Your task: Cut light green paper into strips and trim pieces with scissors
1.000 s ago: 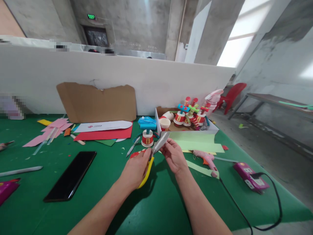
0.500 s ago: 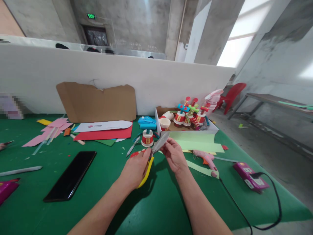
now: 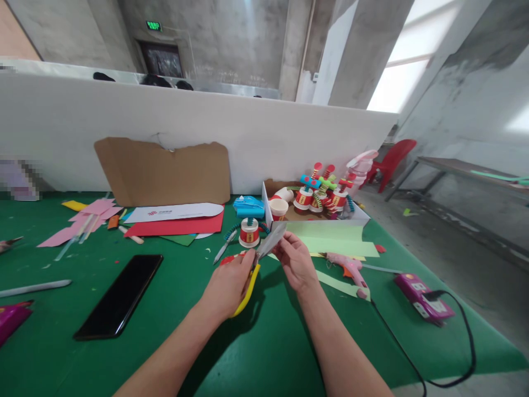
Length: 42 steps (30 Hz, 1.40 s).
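Observation:
My left hand (image 3: 230, 281) is closed round a pair of scissors (image 3: 270, 242) with yellow and red handles, the blades pointing up and to the right. At the blades' tip, my right hand (image 3: 295, 262) has its fingers pinched together; what lies between them is too small or hidden to make out. Just beyond the scissors stands a red and white paper cup figure (image 3: 249, 234) with dark green coiled paper arms. A pale green paper strip (image 3: 341, 284) lies on the table to the right of my right hand.
A box (image 3: 330, 219) with several cup figures stands behind pale green paper (image 3: 330, 237). Right of my hands lie a pink glue gun (image 3: 347, 266) and a purple power strip (image 3: 425, 299) with a black cable. Leftward are a phone (image 3: 119, 296), red paper (image 3: 177, 225) and pink scraps (image 3: 88, 220).

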Available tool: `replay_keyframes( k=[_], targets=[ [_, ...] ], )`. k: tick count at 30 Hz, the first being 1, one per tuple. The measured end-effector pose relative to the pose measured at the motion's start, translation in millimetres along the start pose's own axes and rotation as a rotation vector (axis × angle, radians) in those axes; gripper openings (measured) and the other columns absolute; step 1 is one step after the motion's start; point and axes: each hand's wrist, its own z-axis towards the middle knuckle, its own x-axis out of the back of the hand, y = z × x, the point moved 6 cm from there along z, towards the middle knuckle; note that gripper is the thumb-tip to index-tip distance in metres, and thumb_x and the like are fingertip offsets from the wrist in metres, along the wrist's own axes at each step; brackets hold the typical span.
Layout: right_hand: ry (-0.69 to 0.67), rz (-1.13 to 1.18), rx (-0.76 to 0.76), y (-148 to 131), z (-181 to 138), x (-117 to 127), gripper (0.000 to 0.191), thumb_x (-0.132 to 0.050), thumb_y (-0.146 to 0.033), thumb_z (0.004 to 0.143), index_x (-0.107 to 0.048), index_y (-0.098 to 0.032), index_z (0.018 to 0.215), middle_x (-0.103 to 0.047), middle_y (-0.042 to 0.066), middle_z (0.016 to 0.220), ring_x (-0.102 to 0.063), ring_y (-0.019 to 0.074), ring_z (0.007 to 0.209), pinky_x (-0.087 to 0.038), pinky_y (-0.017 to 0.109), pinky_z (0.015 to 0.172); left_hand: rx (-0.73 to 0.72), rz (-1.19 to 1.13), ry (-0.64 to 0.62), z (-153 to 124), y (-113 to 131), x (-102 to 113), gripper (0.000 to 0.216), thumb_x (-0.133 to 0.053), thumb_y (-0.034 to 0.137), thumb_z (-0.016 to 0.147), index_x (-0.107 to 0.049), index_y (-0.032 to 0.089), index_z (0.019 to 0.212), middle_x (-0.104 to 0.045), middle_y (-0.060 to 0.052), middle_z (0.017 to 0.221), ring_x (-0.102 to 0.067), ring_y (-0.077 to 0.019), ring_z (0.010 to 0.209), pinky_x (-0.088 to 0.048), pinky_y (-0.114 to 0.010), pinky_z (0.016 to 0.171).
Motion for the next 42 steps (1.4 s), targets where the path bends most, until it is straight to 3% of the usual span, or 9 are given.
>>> replay_keyframes(
  k=[22, 42],
  targets=[
    [0.022, 0.006, 0.004, -1.1, -0.4, 0.0, 0.034, -0.09, -0.034, 0.05, -0.068, -0.019, 0.072, -0.065, -0.004, 0.067, -0.057, 0.0082, 0.059, -0.049, 0.02, 0.059, 0.003, -0.007, 0.006, -2.5, 0.2, 1.1, 0.036, -0.036, 0.012, 0.089, -0.041, 0.018, 0.125, -0.065, -0.012, 0.106, -0.066, -0.0268, 0.091, -0.049, -0.035, 0.073],
    [0.014, -0.011, 0.019, -4.5, 0.2, 1.4, 0.029, -0.087, -0.033, 0.056, -0.068, -0.019, 0.073, -0.064, -0.003, 0.065, -0.057, 0.0084, 0.057, -0.05, 0.021, 0.058, 0.004, 0.016, 0.004, -1.8, 0.5, 1.4, 0.035, -0.036, 0.012, 0.088, -0.043, 0.019, 0.122, -0.065, -0.012, 0.099, -0.066, -0.026, 0.088, -0.049, -0.034, 0.072]
  ],
)
